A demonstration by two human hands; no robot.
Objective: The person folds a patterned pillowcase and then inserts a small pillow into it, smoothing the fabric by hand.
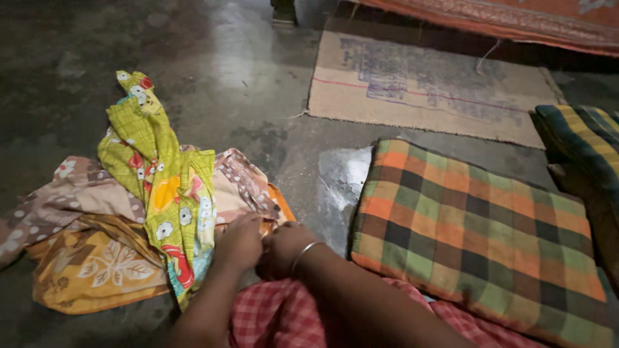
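While both hands, left hand (pixel 240 241) and right hand (pixel 282 248), pinch the orange cloth (pixel 97 270) closed, the green cloth (pixel 169 193) drapes over it. Pulling could likely drag that pile (pixel 77 193) onto the floor (pixel 245 96).

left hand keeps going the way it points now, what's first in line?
The left hand points up and slightly right, already on the orange cloth edge. Going on, it would likely meet the dotted brown fabric of the pile first, then bare floor. Depth is hard to judge.
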